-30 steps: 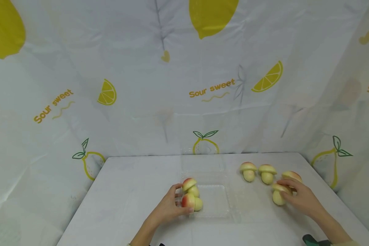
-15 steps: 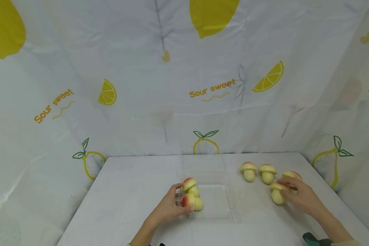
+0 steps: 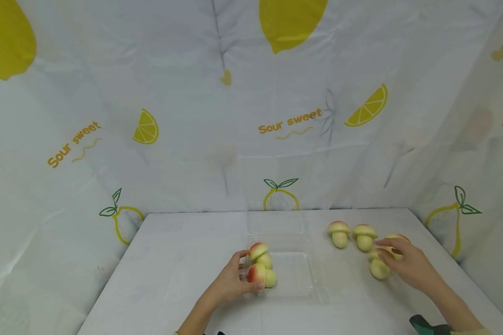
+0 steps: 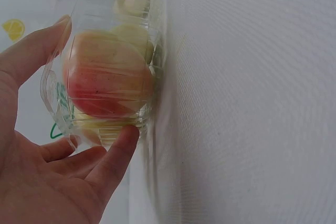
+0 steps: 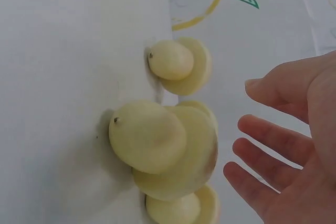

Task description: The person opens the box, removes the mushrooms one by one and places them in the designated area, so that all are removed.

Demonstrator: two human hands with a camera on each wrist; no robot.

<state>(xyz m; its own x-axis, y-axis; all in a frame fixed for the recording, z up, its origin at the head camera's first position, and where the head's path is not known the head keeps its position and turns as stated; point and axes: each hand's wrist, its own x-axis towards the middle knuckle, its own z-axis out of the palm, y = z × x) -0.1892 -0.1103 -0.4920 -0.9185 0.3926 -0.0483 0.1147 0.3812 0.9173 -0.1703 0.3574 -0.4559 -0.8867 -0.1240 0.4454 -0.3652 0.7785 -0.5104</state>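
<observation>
My left hand [image 3: 231, 280] grips the left wall of a clear plastic box [image 3: 310, 274], thumb on the near side and fingers behind. Inside it, along that wall, lie two toy mushrooms, the far one [image 3: 258, 251] and the near one [image 3: 257, 274], with red-tinged caps turned left. My right hand [image 3: 411, 265] hovers over another yellowish mushroom [image 3: 379, 269] on the right of the table. In the right wrist view, its fingers are spread apart and hold nothing, a small gap away from the nearest mushroom's cap [image 5: 178, 156].
Two more mushrooms, the left one [image 3: 339, 235] and the one beside it [image 3: 364, 237], stand farther back; another [image 3: 398, 238] is partly behind my right hand. The box's clear lid [image 3: 276, 222] is raised at the back. A lemon-printed curtain [image 3: 193, 177] hangs behind the white table [image 3: 184, 251].
My right thumb has moved up and left, over the cap of the nearest mushroom, which has barely shifted. The left hand and the box have stayed put.
</observation>
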